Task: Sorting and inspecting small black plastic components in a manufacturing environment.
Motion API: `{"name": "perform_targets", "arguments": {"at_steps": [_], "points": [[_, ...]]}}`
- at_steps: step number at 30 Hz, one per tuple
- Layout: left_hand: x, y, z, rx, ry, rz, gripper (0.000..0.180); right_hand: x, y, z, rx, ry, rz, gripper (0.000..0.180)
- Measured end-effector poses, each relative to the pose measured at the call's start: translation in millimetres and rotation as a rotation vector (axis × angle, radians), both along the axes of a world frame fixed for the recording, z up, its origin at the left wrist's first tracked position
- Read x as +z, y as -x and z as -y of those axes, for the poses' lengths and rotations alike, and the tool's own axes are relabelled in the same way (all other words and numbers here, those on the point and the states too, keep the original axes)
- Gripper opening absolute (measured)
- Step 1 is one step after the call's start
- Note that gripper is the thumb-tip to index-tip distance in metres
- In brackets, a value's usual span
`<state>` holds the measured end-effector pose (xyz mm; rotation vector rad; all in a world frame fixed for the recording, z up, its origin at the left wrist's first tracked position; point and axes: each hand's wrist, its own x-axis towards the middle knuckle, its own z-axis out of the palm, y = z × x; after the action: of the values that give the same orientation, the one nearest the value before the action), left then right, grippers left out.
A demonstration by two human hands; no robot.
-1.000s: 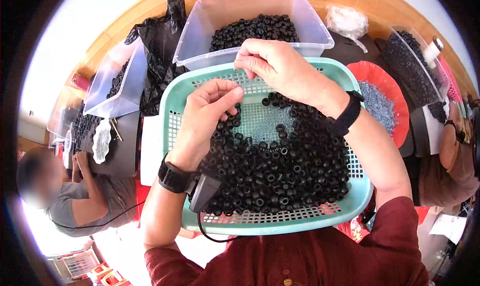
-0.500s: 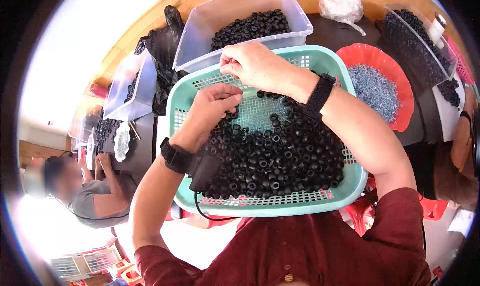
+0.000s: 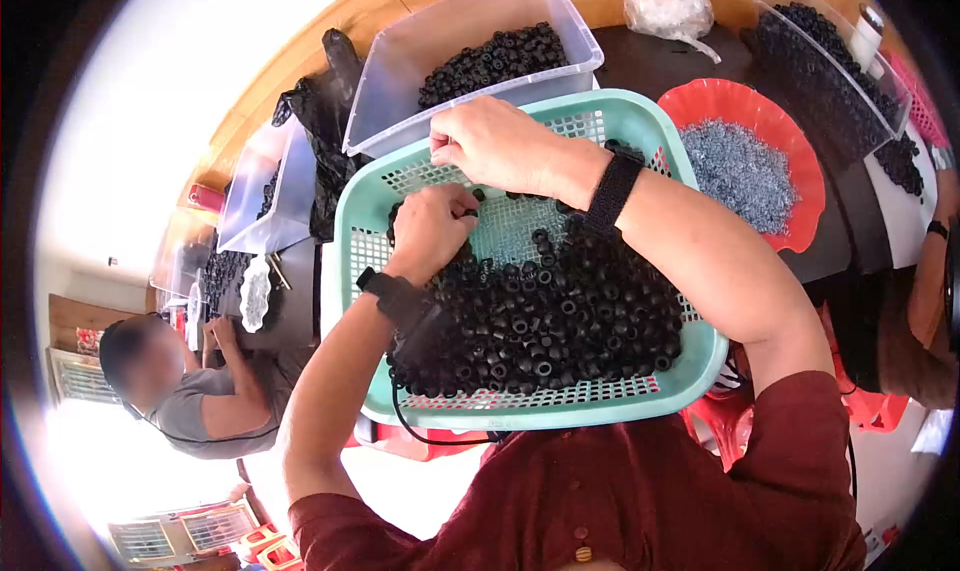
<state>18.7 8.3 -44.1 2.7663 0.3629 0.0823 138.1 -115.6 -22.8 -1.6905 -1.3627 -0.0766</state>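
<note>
A mint-green plastic basket (image 3: pixel 545 414) with lattice sides holds a heap of small black round parts with holes (image 3: pixel 540 321), piled toward its near side. My left hand (image 3: pixel 430 233) is over the basket's far left part, fingers curled and pinched, with a black round part (image 3: pixel 471 212) at the fingertips. Just beyond it, my right hand (image 3: pixel 500 146) hangs above the basket's far rim. Its thumb and fingers are pressed together, and whatever they hold is too small or hidden to make out.
Behind the basket stands a clear plastic bin (image 3: pixel 400 81) of black parts, beside a black plastic bag (image 3: pixel 335 121). A red scalloped tray (image 3: pixel 808 171) of small grey-blue pieces lies to the right. Another bin (image 3: pixel 890 141) is farther right. A person (image 3: pixel 225 391) sits at the left.
My left hand has turned and shifted slightly, its fingers curling in around a black part. The right hand has dropped a little and moved left, still pinched.
</note>
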Motion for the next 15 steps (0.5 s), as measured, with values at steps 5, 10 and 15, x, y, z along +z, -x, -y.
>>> {"name": "perform_targets", "arguments": {"at_steps": [5,10,15], "points": [[24,10,-14,0.176,1.333,0.243,0.031,13,1,7,-0.024,-0.017,-0.146,0.015],[42,27,-21,0.049,1.547,0.363,0.029,29,11,11,0.021,-0.064,-0.102,0.012],[44,30,-15,0.002,1.599,0.348,0.030,40,21,15,0.089,-0.085,-0.175,0.012]]}}
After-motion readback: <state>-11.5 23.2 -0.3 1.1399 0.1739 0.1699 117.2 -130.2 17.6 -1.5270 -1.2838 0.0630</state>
